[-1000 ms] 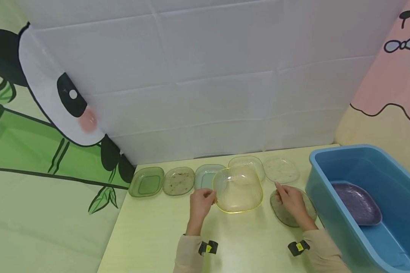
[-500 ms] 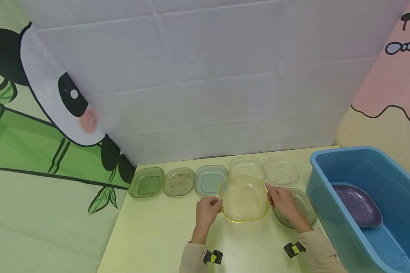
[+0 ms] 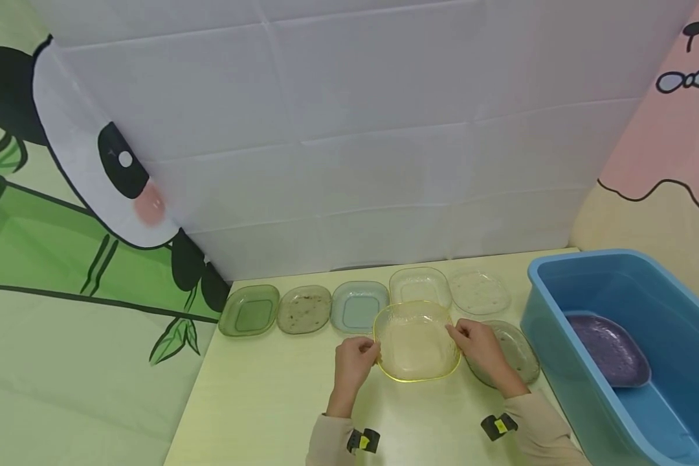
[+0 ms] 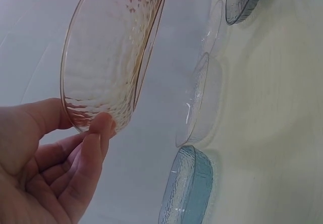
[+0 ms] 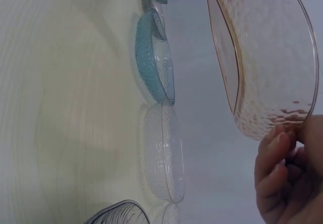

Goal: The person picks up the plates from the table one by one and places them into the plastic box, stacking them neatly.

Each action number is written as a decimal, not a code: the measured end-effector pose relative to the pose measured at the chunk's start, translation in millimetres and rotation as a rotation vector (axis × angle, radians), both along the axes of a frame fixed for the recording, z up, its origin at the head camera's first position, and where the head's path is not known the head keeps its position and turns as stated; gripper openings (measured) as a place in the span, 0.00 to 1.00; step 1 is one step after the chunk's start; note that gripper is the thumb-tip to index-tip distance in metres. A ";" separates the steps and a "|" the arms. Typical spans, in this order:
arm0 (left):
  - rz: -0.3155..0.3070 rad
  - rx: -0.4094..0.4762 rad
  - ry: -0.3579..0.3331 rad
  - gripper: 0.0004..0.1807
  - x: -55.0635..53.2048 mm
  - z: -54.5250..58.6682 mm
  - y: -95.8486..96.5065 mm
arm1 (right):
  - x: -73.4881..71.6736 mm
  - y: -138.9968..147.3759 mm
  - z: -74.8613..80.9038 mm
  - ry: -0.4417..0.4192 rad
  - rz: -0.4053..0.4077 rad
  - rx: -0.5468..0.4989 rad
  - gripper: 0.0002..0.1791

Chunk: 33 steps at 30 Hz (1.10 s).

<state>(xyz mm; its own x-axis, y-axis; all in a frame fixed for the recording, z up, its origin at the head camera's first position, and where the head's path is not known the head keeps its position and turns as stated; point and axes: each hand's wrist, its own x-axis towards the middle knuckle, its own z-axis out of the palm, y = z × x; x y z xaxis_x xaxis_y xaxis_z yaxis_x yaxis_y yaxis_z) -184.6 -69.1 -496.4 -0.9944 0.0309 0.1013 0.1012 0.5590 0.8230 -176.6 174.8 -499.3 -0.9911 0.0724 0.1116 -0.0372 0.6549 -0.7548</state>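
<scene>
A clear square dish with a yellow rim and rippled sides (image 3: 416, 343) is held up above the table. My left hand (image 3: 352, 366) pinches its left edge between thumb and fingers. At the opposite edge, my right hand (image 3: 480, 349) grips the rim, its fingertips under the wall in the right wrist view. Behind the dish stand a clear square dish (image 3: 421, 285) and a pale blue one (image 3: 359, 307). Below my right hand lies a grey-green dish (image 3: 515, 353), partly covered by the hand and forearm.
Farther left on the table (image 3: 256, 401) sit a speckled dish (image 3: 304, 309) and a green dish (image 3: 248, 310). A faint clear dish (image 3: 480, 292) lies at the back right. On the right, a blue tub (image 3: 576, 414) holds a purple dish (image 3: 608, 349).
The yellow-rimmed dish has come nearer and slightly right with my left hand. My right hand, apart from it at first, has moved left and taken its right edge.
</scene>
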 end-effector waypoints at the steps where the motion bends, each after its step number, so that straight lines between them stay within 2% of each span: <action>1: -0.001 0.004 -0.006 0.09 0.4 -0.1 -0.1 | 0.1 -0.2 0.3 0.000 0.003 0.009 0.21; 6: -0.013 0.033 -0.042 0.11 2.5 -1.1 -1.3 | -0.2 -0.4 1.7 0.003 0.011 0.033 0.22; 9: -0.016 0.091 -0.078 0.14 3.7 -2.3 -3.7 | 0.0 0.9 2.4 0.020 0.020 0.032 0.21; 13: 0.014 0.163 -0.115 0.18 4.6 -5.9 -10.4 | -3.2 4.9 4.2 0.126 0.010 0.079 0.21; 16: 0.033 0.168 -0.135 0.17 5.1 -9.7 -16.4 | -7.3 9.7 9.1 0.183 -0.006 0.137 0.21; 19: 0.034 0.160 -0.159 0.16 6.5 -12.2 -20.9 | -10.4 14.8 20.2 0.196 0.003 0.172 0.20; 26: 0.005 0.128 -0.143 0.14 11.2 -13.9 -25.3 | -22.0 22.1 57.6 0.243 0.044 0.259 0.19; 33: 0.007 0.122 -0.157 0.13 11.9 -15.8 -25.6 | -37.1 25.3 94.9 0.285 0.082 0.334 0.18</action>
